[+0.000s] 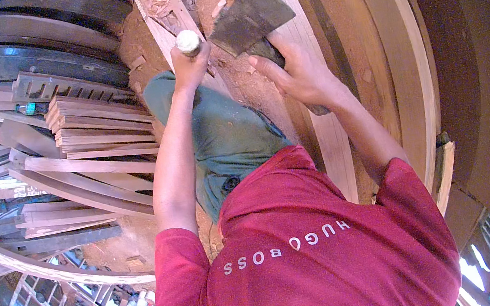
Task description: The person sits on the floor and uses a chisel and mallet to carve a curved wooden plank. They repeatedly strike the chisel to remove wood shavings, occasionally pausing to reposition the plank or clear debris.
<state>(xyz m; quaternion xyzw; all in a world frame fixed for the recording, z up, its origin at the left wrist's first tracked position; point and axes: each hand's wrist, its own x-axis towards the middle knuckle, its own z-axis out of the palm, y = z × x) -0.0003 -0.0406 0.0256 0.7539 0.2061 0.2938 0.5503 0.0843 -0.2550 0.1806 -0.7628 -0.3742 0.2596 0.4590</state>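
My left hand (191, 69) is wrapped round an upright chisel; only the whitish round butt of its handle (188, 41) shows above the fist, and its blade is hidden. Beneath that fist runs a pale wooden plank (156, 30) with curled shavings on its far part. In my right hand (305, 77) is a wooden mallet, its dark, worn, squarish head (253, 17) raised to the right of the chisel, a small gap apart from it. The mallet's handle end sticks out below my right palm.
Long boards (365, 65) lie lengthwise on the right. To the left rises a stack of thin wooden slats (98, 127), with more curved and loose timber (81, 177) nearer. Sawdust and chips cover the floor (242, 90). My leg in green trousers (221, 121) lies by the plank.
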